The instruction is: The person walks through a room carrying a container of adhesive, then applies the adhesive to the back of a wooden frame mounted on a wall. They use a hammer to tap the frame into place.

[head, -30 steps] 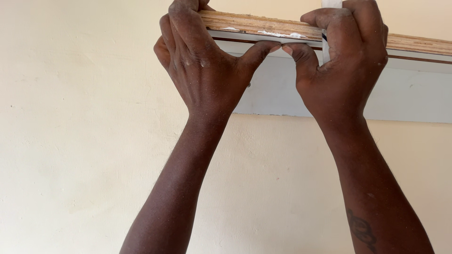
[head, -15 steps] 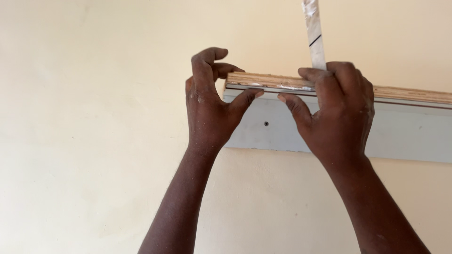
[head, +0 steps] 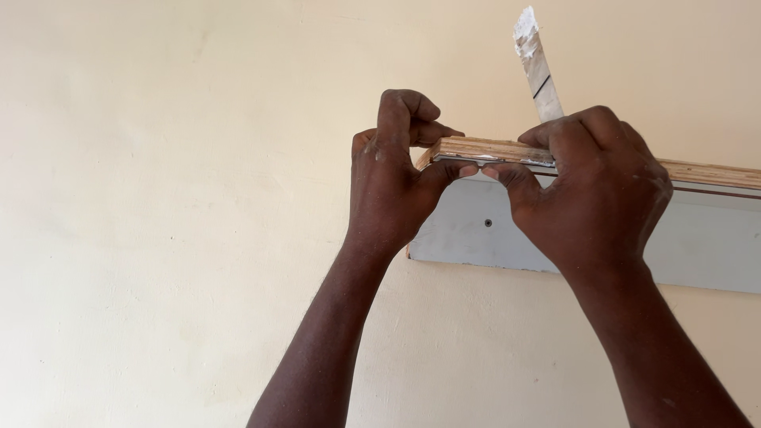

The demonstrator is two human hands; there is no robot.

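Both hands sit lower in view than a moment ago, so more of the white-smeared blade strip (head: 539,67) pokes up above them now. Left hand (head: 396,178) is pinching the end of the plywood shelf (head: 491,149), fingers curled over the top, thumb pressed underneath. Right hand (head: 594,186) pinches the shelf edge just beside it, thumbs nearly touching, with the strip held against the shelf. Grey panel (head: 476,230) under the shelf has one screw. Cream wall (head: 158,198) all round, wide open to the left.
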